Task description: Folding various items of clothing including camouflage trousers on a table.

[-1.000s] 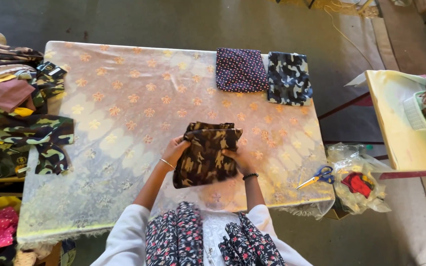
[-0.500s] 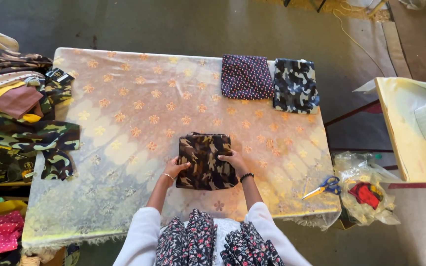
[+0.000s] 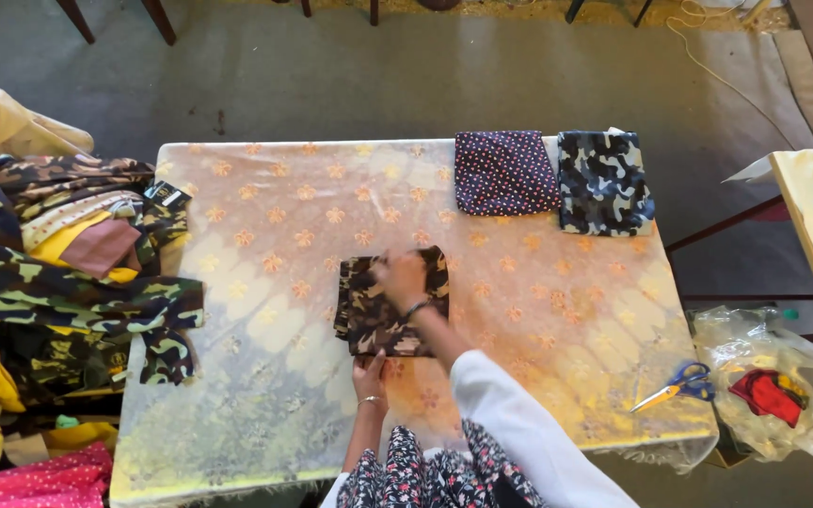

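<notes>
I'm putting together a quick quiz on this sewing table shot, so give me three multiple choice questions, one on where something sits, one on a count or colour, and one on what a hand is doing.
1. Where do the scissors lie on the table?
A. near its right edge, toward the near corner
B. on the far left corner
C. on top of the dotted cloth

2. How many folded cloths lie side by side at the table's far edge?
A. one
B. two
C. four

3. What is the right hand doing?
A. lifting the scissors
B. hanging off the table
C. lying flat on the brown camouflage cloth

Answers: 1 A, the blue and yellow handles sit by the right edge, close to the plastic bag. 2 B, a dotted cloth and a blue-grey camouflage cloth. 3 C, the palm presses down on it while the left hand touches its near edge.
</notes>
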